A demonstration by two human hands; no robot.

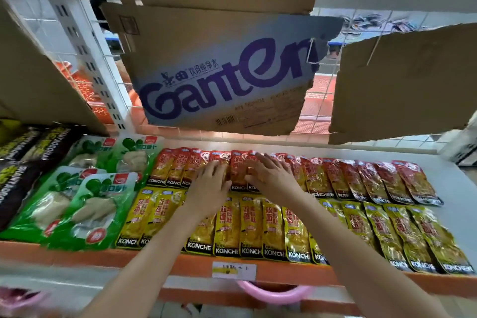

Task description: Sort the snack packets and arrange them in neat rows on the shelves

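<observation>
Left hand [210, 183], right hand [271, 175] spread flat on red packets [238, 173]; bare shelf [459, 188] right.

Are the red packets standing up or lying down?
Lying down. The red packets lie flat on the shelf, overlapping in a row, printed fronts facing up.
</observation>
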